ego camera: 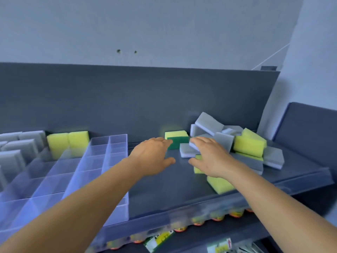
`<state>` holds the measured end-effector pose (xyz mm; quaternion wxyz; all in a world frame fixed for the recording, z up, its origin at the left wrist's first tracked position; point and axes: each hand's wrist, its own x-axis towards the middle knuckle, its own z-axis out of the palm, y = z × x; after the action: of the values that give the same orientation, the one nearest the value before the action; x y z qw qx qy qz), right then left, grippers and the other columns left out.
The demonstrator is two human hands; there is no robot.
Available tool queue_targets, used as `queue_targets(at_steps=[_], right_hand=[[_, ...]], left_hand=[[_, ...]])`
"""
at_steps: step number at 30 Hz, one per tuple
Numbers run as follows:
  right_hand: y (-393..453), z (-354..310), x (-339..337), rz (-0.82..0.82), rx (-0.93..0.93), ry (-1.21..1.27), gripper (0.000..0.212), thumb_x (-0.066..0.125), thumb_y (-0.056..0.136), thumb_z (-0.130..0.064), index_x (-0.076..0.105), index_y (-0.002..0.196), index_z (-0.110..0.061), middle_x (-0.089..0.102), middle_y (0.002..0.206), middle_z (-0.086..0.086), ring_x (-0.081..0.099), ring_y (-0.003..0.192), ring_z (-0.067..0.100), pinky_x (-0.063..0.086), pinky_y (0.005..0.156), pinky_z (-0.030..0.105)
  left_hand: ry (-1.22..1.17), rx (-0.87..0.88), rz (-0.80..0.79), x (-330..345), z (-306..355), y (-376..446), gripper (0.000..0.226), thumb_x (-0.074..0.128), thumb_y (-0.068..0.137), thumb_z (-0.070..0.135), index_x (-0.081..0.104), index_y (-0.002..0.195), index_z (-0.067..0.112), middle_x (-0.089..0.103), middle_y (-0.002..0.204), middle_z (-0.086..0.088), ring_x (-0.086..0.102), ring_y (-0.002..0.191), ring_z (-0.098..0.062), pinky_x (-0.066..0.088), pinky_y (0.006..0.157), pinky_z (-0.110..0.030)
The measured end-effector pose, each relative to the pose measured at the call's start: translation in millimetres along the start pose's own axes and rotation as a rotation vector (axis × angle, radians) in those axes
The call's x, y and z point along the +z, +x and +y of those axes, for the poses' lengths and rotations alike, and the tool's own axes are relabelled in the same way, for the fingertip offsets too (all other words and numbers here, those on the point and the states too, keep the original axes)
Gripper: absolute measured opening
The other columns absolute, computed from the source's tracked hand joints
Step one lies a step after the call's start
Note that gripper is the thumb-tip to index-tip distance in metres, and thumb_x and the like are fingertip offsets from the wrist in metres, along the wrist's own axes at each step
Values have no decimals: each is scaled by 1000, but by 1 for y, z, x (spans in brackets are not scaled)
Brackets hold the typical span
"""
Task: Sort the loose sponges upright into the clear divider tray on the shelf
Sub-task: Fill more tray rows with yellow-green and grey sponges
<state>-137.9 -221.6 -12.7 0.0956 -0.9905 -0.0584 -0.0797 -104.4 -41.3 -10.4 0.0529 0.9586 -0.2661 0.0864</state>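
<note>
On the dark shelf (164, 194), right of centre, the loose sponges (226, 141) lay in a jumbled heap: grey ones tilted and stacked against the back panel (138, 99), yellow ones among them, one yellow-and-green sponge (177, 140) standing just left of the heap, and another yellow sponge (218, 184) lying near the shelf's front edge. The right hand (209, 157) reached into the near side of the heap with its fingers spread and lightly bent over a flat grey sponge (187, 151); whether it actually gripped anything could not be told. The left hand (155, 156) hovered just beside it, fingers extended and relaxed, thumb apart, its fingertips close to the yellow-and-green sponge and holding nothing. To the left stood the clear divider tray (102, 161), its near compartments showing bare plastic walls, while its far left part held upright sponges: two yellow ones (68, 141) side by side at the back and several grey ones (16, 148) in rows beyond them. Below the shelf's clear front lip (182, 214), a row of small round-topped items (217, 217) and some printed packets (160, 238) showed on the lower level, blurred.
</note>
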Motion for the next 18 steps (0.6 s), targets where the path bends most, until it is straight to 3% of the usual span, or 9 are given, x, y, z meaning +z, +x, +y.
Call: queue_targets(at_steps=[14, 18], right_hand=[[25, 96, -2, 68, 111, -11, 61, 51, 93, -30, 25, 148, -22, 21, 155, -3, 14, 143, 18, 16, 115, 30], [40, 110, 1, 77, 174, -24, 61, 52, 92, -28, 25, 147, -23, 20, 154, -1, 13, 143, 22, 16, 115, 31]], left_hand=[[-48, 33, -43, 32, 45, 92, 60, 47, 94, 45, 30, 147, 24, 41, 145, 3, 45, 129, -20, 46, 95, -37], [-76, 54, -56, 37, 49, 119, 50, 46, 94, 43, 40, 139, 20, 50, 133, -2, 50, 120, -23, 46, 84, -35]])
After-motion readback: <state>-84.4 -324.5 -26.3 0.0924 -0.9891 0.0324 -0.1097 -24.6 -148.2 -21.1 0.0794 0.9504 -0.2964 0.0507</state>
